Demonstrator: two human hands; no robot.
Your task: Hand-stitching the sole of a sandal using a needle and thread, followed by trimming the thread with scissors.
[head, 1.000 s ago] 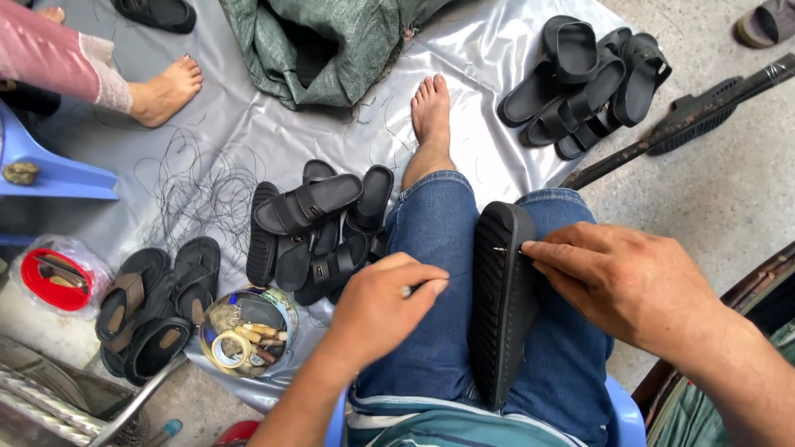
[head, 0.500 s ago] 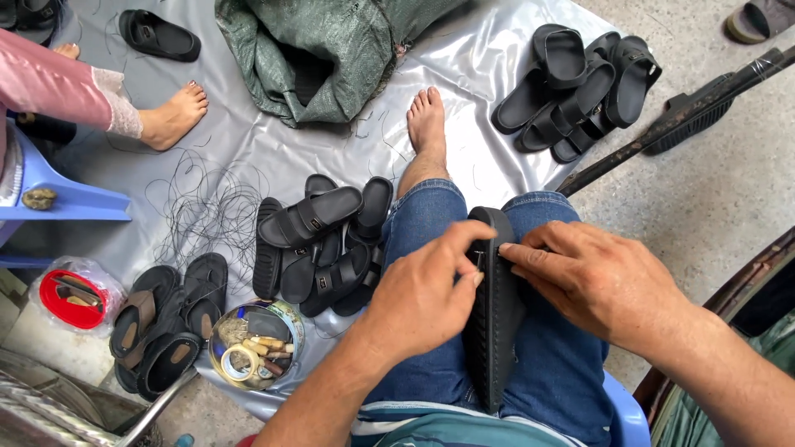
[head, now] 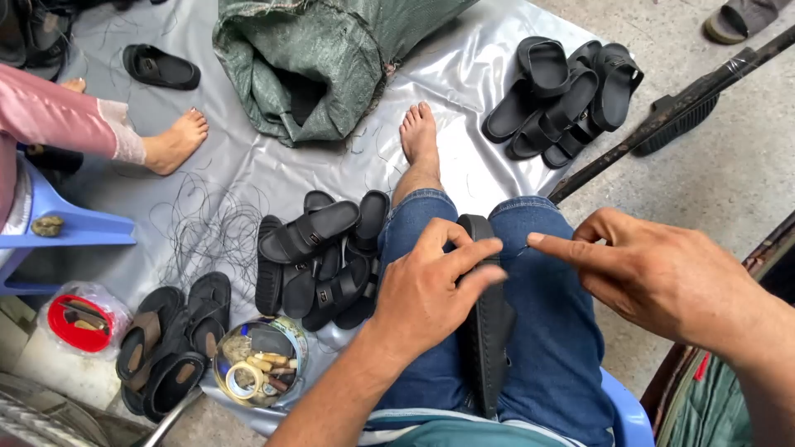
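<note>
A person's left hand (head: 426, 290) closes its grip around a black sandal sole (head: 484, 323) lying on the lap between denim-clad thighs, long axis pointing away from the body. The right hand (head: 654, 277), fingers pinched narrow on a thin thread, hovers just right of the sole's far end.
</note>
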